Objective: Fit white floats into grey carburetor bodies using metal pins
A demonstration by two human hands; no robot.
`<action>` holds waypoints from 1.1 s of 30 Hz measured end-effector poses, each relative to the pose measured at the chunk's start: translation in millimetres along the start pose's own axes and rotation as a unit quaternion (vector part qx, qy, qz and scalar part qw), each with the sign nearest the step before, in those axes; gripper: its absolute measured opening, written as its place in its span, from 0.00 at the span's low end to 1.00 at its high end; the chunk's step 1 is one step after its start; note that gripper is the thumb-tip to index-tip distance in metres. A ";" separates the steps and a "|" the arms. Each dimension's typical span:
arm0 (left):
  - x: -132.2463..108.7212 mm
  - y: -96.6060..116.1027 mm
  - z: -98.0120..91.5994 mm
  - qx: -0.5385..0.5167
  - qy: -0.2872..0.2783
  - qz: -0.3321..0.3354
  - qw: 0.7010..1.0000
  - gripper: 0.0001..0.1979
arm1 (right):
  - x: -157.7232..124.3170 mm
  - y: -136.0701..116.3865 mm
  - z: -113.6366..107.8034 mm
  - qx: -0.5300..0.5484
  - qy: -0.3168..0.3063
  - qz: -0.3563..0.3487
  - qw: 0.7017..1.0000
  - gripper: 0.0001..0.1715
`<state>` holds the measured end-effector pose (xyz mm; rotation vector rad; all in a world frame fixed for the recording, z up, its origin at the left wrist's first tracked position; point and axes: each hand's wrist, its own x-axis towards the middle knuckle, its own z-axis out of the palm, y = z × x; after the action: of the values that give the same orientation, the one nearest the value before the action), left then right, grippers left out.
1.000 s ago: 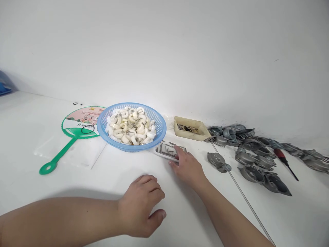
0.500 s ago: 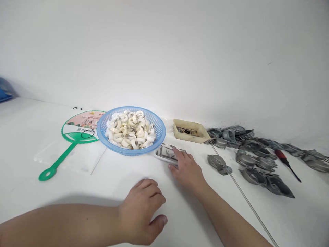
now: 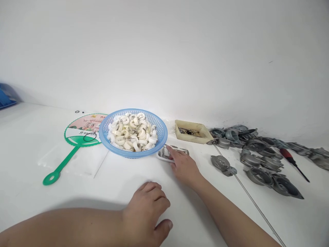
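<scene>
My right hand point(image 3: 183, 166) reaches forward over a small white tray point(image 3: 162, 153) of thin metal pins, its fingertips in or on the tray; whether it pinches a pin is hidden. Just behind the tray stands a blue plastic basket point(image 3: 105, 132) heaped with white ring-shaped parts. My left hand point(image 3: 147, 212) rests near the table's front edge, fingers curled loosely against the white tabletop, with nothing visible in it.
A beige dish point(image 3: 203, 135) with dark small parts sits right of the basket. Several grey cast metal housings point(image 3: 259, 161) lie at the right, with a red-handled screwdriver point(image 3: 293, 161) and a long thin rod point(image 3: 246, 192). A green hand fan point(image 3: 74, 144) lies on plastic sheet left.
My right hand has slid a little leftward across the pin tray, covering more of it. The camera has tilted slightly. My left hand stays where it was.
</scene>
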<state>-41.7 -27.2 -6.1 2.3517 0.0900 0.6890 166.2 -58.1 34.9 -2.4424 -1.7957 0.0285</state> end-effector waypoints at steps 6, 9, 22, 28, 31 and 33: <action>0.4 0.0 0.3 0.001 -0.002 -0.001 1.000 0.13 | 2.8 1.9 0.0 -0.014 -0.005 -0.009 1.000 0.29; 1.3 -1.0 -0.4 0.008 -0.007 -0.002 1.000 0.12 | 4.4 3.1 0.5 -0.025 -0.007 -0.020 0.999 0.18; 1.2 -1.0 -1.6 0.028 -0.004 0.007 1.000 0.13 | 7.8 3.9 2.6 -0.051 -0.026 -0.011 0.998 0.09; 1.2 -1.9 -1.7 0.037 -0.009 0.008 0.999 0.12 | 7.6 4.4 2.8 -0.051 -0.028 -0.002 0.998 0.11; 1.5 -1.8 -1.3 0.040 -0.008 0.009 0.999 0.12 | 7.2 4.0 1.6 -0.049 -0.028 -0.003 0.998 0.11; 1.9 -1.8 -1.2 0.043 -0.008 0.009 0.999 0.12 | 6.6 3.2 -0.2 -0.047 -0.025 -0.008 0.999 0.11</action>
<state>-40.5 -24.7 -5.6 2.4422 0.0928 0.6873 171.1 -52.8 35.1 -2.5125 -1.8792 0.0036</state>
